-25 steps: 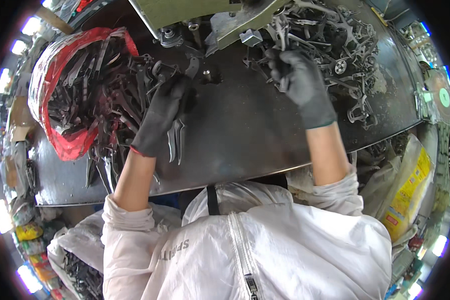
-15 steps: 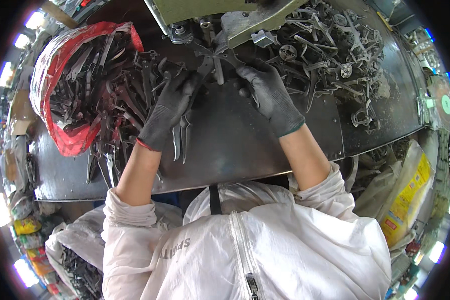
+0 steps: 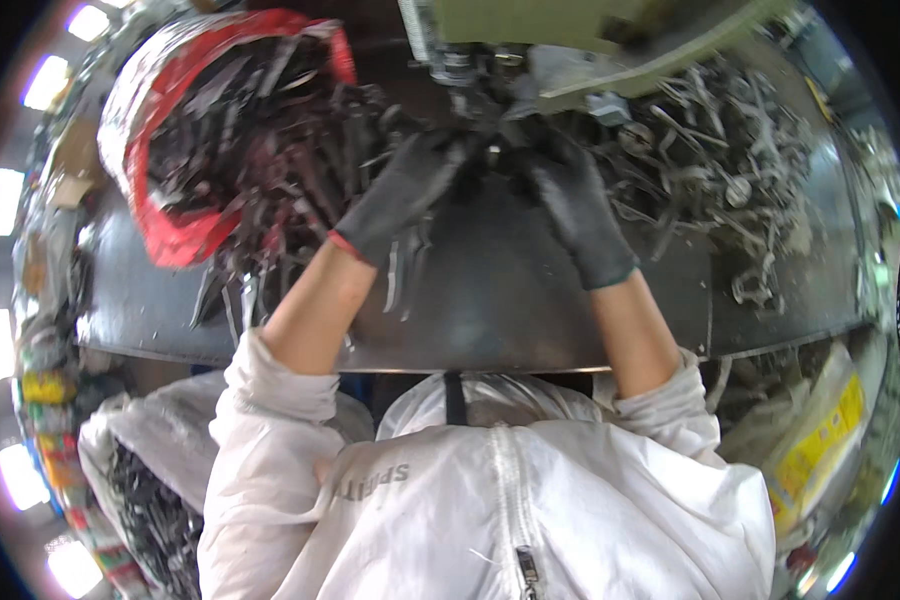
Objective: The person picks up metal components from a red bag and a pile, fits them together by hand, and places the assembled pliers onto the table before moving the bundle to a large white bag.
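My left hand (image 3: pixel 407 192), in a dark grey glove, is closed at the front of a green machine (image 3: pixel 530 22), its fingers wrapped round a dark metal plier part (image 3: pixel 485 130). Opposite it my right hand (image 3: pixel 577 205), gloved the same, curls its fingers at the other side of that part. The fingertips of both hands are blurred and partly lost in shadow under the machine head. Slim metal handles (image 3: pixel 402 270) lie on the table just below my left wrist.
A red-rimmed plastic bag (image 3: pixel 175 245) spills dark metal levers (image 3: pixel 290 175) on the left. On the right lies a heap of grey metal parts (image 3: pixel 715 150). The dark steel table (image 3: pixel 500 310) ends in front of me. A sack with a yellow panel (image 3: pixel 820 440) stands below right.
The whole view has shifted, and the machine now appears higher and farther right. My right hand has moved in toward my left, narrowing the gap between them. The picture is more blurred.
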`<state>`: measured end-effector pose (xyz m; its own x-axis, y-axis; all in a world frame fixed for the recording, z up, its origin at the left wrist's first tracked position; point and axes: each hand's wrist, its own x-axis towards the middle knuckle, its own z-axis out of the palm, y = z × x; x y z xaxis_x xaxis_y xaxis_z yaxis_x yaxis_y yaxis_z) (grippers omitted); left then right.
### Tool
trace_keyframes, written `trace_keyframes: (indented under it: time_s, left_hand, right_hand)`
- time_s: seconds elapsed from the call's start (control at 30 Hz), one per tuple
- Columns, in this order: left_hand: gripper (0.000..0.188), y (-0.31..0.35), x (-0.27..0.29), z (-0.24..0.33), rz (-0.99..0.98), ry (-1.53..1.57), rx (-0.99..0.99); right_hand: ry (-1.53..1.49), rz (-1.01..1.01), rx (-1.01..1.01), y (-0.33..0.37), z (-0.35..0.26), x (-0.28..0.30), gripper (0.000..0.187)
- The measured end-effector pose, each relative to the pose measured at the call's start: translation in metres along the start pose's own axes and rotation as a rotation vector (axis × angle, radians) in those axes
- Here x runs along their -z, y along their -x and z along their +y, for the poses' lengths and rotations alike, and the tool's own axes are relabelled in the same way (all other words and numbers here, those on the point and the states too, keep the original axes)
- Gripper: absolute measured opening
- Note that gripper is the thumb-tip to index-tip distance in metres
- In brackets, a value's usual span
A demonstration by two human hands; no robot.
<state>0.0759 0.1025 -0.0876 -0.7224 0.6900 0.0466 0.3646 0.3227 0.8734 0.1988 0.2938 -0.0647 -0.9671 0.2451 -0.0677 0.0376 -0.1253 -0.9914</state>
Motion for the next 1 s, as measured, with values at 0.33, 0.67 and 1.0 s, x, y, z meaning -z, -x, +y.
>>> trace_keyframes:
  time_s: [0.33,0.67,1.0]
  left_hand:
    - [0.035,-0.003,-0.006,-0.057,-0.063,-0.507,-0.047]
    - [0.042,0.078,0.289,-0.113,0.440,-1.538,0.267]
    - [0.037,0.102,0.353,-0.164,0.391,-0.948,0.090]
  right_hand:
    - [0.308,-0.138,0.181,-0.017,0.041,0.006,0.036]
    - [-0.186,0.005,-0.209,-0.006,0.032,0.003,0.027]
    - [0.081,-0.025,-0.148,0.007,-0.002,-0.005,0.035]
